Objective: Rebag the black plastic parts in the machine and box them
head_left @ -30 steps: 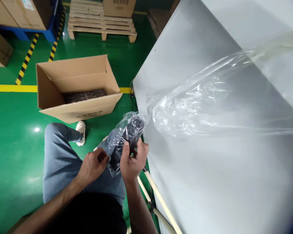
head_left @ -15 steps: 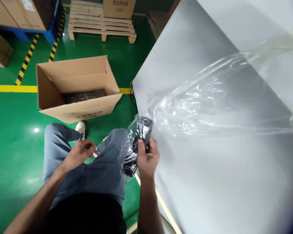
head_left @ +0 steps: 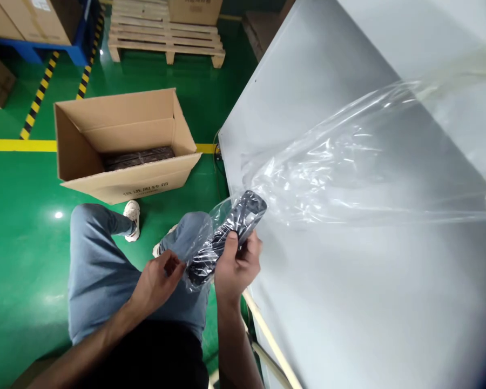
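A long black part in a clear plastic bag [head_left: 222,237] lies tilted in my right hand [head_left: 238,265], whose thumb presses on top with the fingers wrapped beneath. What kind of part it is, I cannot make out through the shiny film. My left hand [head_left: 160,278] is at the bag's lower left end, thumb and forefinger pinched at the loose edge of the film. Just beyond the upper end of the black part, a large clear plastic sheet [head_left: 319,178] stretches across the grey tabletop [head_left: 340,281].
An open cardboard box [head_left: 146,178] stands on the green floor before my knees, with dark wrapped items [head_left: 140,158] inside. Farther back are a wooden pallet [head_left: 166,40] and a blue pallet [head_left: 79,51] bearing cartons. The table edge runs along my right side.
My left hand has moved right, from above my lap to the end of the bag. My right hand has shifted slightly left and turned the bagged part to a flatter slant.
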Demonstrator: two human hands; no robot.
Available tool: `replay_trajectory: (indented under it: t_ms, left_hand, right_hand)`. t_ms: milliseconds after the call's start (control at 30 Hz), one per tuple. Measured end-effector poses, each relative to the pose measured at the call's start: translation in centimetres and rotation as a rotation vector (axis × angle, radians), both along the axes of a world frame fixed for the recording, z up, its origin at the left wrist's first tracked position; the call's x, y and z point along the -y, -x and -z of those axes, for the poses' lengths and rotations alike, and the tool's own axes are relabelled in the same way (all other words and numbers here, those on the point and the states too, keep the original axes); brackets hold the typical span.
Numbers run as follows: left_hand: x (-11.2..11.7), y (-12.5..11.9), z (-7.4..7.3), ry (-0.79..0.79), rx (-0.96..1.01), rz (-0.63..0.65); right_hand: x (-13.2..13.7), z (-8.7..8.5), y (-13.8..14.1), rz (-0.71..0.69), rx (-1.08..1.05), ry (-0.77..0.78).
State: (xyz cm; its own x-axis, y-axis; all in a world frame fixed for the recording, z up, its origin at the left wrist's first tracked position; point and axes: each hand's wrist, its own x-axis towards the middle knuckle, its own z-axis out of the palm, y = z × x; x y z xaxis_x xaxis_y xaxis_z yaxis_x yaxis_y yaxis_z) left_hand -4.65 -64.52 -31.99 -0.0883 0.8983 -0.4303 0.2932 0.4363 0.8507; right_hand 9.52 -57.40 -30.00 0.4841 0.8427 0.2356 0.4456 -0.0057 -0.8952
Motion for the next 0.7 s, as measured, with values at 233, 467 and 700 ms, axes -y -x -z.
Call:
replay_trajectory:
  t_ms: [233, 467, 700]
  left_hand:
    - [-1.6, 3.9, -0.5, 0.144, 0.211, 0.079]
    - [-2.1, 6.1, -0.1, 0.165, 0.548, 0.196]
    - [-1.5, 3.5, -0.9, -0.187, 0.129, -0.047]
  right_hand:
    - [-1.1, 1.1, -2.0, -0.111, -0.304, 0.081]
    - [-1.5, 2.4, -2.7, -0.072, -0.87, 0.289]
    - [0.2, 2.5, -0.4, -0.168, -0.746, 0.327]
